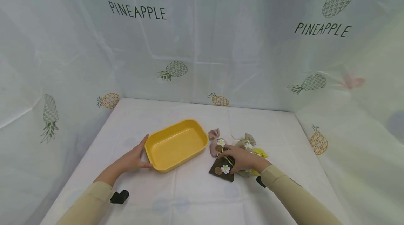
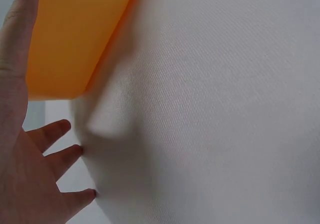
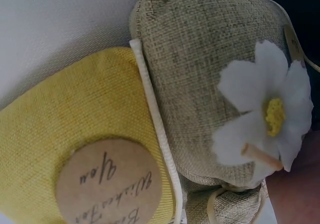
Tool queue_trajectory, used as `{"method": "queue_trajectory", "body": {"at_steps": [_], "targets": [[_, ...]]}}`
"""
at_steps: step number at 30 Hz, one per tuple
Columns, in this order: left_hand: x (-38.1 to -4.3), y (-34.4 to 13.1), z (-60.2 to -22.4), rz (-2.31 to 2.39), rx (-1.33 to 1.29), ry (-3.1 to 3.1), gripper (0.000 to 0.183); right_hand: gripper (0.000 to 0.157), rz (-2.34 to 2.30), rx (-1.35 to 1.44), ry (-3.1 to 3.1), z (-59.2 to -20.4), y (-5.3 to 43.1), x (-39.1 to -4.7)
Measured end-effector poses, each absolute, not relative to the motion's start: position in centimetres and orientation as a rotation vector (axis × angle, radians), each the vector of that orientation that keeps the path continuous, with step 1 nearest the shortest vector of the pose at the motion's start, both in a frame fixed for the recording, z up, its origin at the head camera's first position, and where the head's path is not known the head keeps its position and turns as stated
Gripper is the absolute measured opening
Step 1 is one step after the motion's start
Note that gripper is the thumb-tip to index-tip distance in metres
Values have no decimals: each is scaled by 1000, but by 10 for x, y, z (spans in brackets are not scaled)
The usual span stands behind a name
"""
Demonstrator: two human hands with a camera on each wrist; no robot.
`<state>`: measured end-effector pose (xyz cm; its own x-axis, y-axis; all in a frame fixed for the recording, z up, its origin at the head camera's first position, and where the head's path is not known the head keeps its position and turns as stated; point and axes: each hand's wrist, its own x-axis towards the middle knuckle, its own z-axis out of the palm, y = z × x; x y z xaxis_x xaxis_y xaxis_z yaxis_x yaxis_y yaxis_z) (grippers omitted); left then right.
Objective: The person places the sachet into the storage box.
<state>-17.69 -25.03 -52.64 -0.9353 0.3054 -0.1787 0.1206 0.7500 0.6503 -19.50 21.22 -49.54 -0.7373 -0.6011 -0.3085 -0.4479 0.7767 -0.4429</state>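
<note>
A yellow rectangular tray [image 1: 176,146] lies tilted on the white-covered table. My left hand [image 1: 134,158] is at its left end, thumb along the near corner and fingers spread by the far one; the left wrist view shows those fingers extended beside the orange-looking wall [image 2: 75,39]. My right hand [image 1: 241,158] grips a dark brown drawstring pouch [image 1: 222,170] near its neck. This pouch has a white flower and a round tag. Around it lie a pink pouch [image 1: 214,146], a grey-beige pouch [image 3: 200,69] with a white flower, and a yellow pouch [image 3: 90,114] with a lettered tag.
A second grey-beige pouch top [image 1: 249,139] shows beyond the right hand. Pineapple-printed sheeting [image 1: 221,42] hangs at the back and both sides of the table [image 1: 202,204]. Black bands [image 1: 119,197] are at the wrists.
</note>
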Motion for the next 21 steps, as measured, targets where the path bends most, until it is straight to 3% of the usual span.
{"method": "queue_trajectory", "body": {"at_steps": [14,21], "targets": [[-181,-249,-534,1017,285,2598,133,58,-551,-851,2512,-496,210,-194],[-182,-249,-540,1079,265,2571,131,59,-602,-882,2476,-494,208,-193]]}}
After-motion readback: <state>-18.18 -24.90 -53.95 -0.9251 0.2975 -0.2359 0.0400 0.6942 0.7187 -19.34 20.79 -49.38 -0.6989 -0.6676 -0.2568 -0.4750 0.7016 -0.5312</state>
